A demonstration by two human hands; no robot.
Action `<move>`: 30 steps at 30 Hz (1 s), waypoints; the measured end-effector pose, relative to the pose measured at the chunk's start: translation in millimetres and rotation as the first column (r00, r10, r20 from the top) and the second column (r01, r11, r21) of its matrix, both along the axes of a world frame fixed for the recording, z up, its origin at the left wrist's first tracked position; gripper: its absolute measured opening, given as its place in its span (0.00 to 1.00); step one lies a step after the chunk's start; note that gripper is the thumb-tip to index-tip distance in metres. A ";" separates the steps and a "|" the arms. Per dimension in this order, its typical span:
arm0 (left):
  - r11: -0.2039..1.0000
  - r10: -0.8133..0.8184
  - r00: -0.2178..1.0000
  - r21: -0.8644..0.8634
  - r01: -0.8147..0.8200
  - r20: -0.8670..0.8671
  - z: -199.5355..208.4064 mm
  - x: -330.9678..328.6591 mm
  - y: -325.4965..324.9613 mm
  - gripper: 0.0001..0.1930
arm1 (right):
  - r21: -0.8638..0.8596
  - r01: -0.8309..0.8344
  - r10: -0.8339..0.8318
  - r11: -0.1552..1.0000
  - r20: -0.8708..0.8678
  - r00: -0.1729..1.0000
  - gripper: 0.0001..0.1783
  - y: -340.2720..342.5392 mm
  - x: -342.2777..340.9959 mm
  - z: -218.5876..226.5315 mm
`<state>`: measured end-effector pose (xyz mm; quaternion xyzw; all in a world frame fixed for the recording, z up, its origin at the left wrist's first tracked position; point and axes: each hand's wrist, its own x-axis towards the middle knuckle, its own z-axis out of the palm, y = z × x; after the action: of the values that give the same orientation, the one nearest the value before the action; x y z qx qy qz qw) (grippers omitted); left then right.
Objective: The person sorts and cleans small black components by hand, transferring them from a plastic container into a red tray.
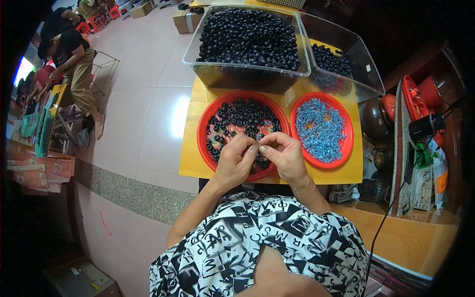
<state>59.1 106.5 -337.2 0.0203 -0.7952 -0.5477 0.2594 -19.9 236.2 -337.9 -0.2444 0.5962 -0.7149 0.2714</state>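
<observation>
Patterned shirt (257, 227), 6 o'clock | left hand (234, 157), right hand (285, 157), centre: both pinched closed, apparently on one small piece (259, 141), unidentifiable | black beads (242, 113), round tray (201, 129) beneath, perhaps catching drops | blue pieces (319, 129), oval tray (350, 131), 2-to-3 o'clock, presumably for reach

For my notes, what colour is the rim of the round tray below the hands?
The round tray's rim is bright red; the head view shows it best.
</observation>
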 end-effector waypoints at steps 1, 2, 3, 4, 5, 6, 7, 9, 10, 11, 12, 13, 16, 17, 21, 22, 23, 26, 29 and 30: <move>1.000 -0.003 1.000 -0.001 0.003 0.001 0.5 -0.4 0.1 0.02 | -0.043 -0.017 0.020 0.999 0.069 0.997 0.06 1.0 -0.7 -1.1; 1.000 -0.004 1.000 -0.007 0.005 0.008 1.3 -0.7 0.3 0.02 | -0.087 -0.031 0.043 0.996 0.137 0.990 0.06 1.6 -0.9 -1.7; 1.000 -0.006 1.000 -0.014 0.007 0.016 1.7 -1.1 0.3 0.03 | -0.087 -0.028 0.040 0.996 0.138 0.990 0.06 0.6 0.1 -1.6; 1.000 -0.007 1.000 -0.013 0.007 0.018 1.0 -1.4 0.6 0.03 | -0.060 0.001 0.001 0.998 0.023 1.000 0.07 -1.2 2.2 -1.9; 0.999 0.022 0.999 -0.046 -0.020 0.042 0.0 -1.6 0.7 0.04 | -0.037 0.033 -0.037 0.999 -0.093 0.995 0.07 -2.1 4.0 -2.5; 0.996 0.052 0.997 -0.079 -0.046 0.065 -1.1 -2.0 0.8 0.05 | -0.037 0.035 -0.038 0.999 -0.090 0.995 0.07 -1.5 5.2 -4.2; 0.996 0.052 0.996 -0.078 -0.046 0.068 -2.9 -1.7 0.7 0.05 | 0.050 0.082 -0.071 0.995 -0.187 0.980 0.07 -0.7 7.2 -6.8; 0.969 0.002 0.982 0.243 -0.050 0.191 -7.5 -2.0 -0.4 0.07 | 0.133 0.136 -0.095 0.982 -0.280 0.955 0.07 1.0 8.0 -7.5; 0.969 0.000 0.981 0.243 -0.048 0.193 -8.9 -3.0 -2.1 0.07 | 0.149 0.150 -0.101 0.977 -0.294 0.950 0.07 2.5 5.9 -4.3; 0.940 -0.019 0.972 0.335 -0.063 0.235 -10.2 -4.3 -4.6 0.08 | 0.166 0.165 -0.108 0.972 -0.308 0.945 0.08 4.1 3.7 -2.7; 0.903 -0.042 0.961 0.423 -0.081 0.274 -12.6 -5.8 -8.0 0.09 | 0.166 0.167 -0.110 0.972 -0.306 0.946 0.08 5.4 1.4 -4.6; 0.923 -0.031 0.952 0.373 -0.089 0.304 -22.3 -7.8 -14.0 0.09 | 0.155 0.167 -0.120 0.974 -0.273 0.955 0.08 6.6 -0.7 -8.9; 0.983 0.183 0.949 -0.020 -0.184 0.255 -39.9 -22.3 -24.5 0.08 | 0.147 0.172 -0.137 0.974 -0.224 0.965 0.07 10.3 -2.9 -10.4; 0.959 0.251 0.945 -0.184 -0.214 0.210 -36.9 -24.6 -26.6 0.07 | 0.149 0.189 -0.140 0.971 -0.293 0.946 0.08 11.5 -4.1 -12.1; 0.971 0.235 0.961 -0.004 -0.237 0.147 -36.4 -27.0 -28.3 0.07 | 0.121 0.186 -0.153 0.975 -0.240 0.959 0.08 14.5 -2.3 -11.4; 0.973 0.230 0.962 -0.003 -0.233 0.148 -31.8 -24.1 -26.2 0.07 | 0.122 0.190 -0.157 0.974 -0.240 0.958 0.08 16.1 -3.0 -10.8; 0.936 0.113 0.967 0.302 -0.181 0.230 -21.7 -17.9 -23.8 0.06 | 0.111 0.159 -0.138 0.981 -0.180 0.974 0.08 18.3 -2.9 -9.8; 0.627 -0.172 0.978 0.779 0.016 0.119 -17.1 -8.1 -26.0 0.05 | 0.090 0.105 -0.097 0.990 -0.092 0.991 0.07 19.2 -2.1 -7.6; 0.016 -0.329 0.942 0.997 0.081 -0.071 -10.1 6.3 -24.5 0.08 | 0.082 0.039 -0.036 0.996 -0.034 0.999 0.07 16.8 -1.0 -0.4; 0.016 -0.322 0.944 0.997 0.079 -0.069 -10.9 10.1 -25.0 0.08 | 0.082 -0.004 0.004 0.997 -0.004 1.000 0.08 15.5 0.3 1.6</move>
<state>69.2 81.5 -348.1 0.1284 -0.2119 -0.9686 0.0215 -19.6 251.6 -336.4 -0.2359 0.6251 -0.6889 0.2812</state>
